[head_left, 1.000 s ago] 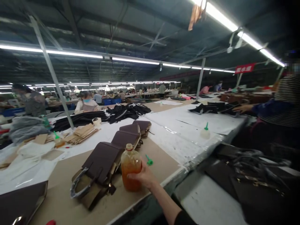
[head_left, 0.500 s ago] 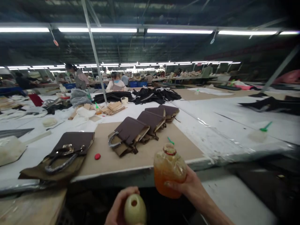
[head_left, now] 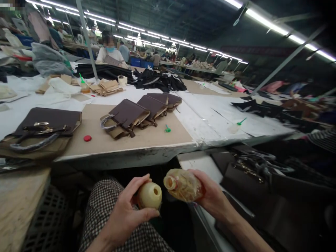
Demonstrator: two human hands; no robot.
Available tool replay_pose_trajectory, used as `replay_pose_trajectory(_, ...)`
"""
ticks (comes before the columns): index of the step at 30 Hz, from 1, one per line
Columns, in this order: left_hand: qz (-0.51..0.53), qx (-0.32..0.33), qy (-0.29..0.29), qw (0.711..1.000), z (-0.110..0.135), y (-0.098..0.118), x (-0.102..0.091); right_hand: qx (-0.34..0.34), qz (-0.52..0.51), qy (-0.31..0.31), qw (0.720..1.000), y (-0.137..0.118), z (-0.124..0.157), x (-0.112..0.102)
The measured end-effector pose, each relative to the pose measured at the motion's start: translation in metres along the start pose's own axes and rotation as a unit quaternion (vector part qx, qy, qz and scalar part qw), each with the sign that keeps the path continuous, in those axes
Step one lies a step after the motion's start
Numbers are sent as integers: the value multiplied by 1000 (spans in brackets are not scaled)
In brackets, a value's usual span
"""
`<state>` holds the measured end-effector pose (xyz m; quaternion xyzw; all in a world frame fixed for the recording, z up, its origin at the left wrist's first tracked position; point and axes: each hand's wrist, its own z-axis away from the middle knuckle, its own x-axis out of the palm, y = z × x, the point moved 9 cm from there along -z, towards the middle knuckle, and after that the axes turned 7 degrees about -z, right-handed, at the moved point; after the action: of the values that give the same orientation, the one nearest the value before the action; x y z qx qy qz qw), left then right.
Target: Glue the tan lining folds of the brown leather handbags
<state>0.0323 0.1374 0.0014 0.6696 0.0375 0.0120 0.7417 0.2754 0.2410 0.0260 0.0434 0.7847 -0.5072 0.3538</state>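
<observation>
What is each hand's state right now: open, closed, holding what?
Left hand: closed on a small cream bottle.
Right hand: closed on an amber bottle, tilted, uncapped.

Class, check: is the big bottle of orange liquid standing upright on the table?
No, the right hand holds the big bottle tipped sideways below the table edge, its mouth toward the small cream bottle in the left hand.
</observation>
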Motion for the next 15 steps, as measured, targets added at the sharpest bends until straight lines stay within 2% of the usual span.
replay_pose_trajectory(9, -42, 6, -37, 998, -2, -4, 26, -94, 136, -22, 986, -19, 14, -33)
replay_pose_trajectory(15, -53, 13, -32, 998, -7, -6, 30, -160, 253, -34, 954, -44, 14, -43)
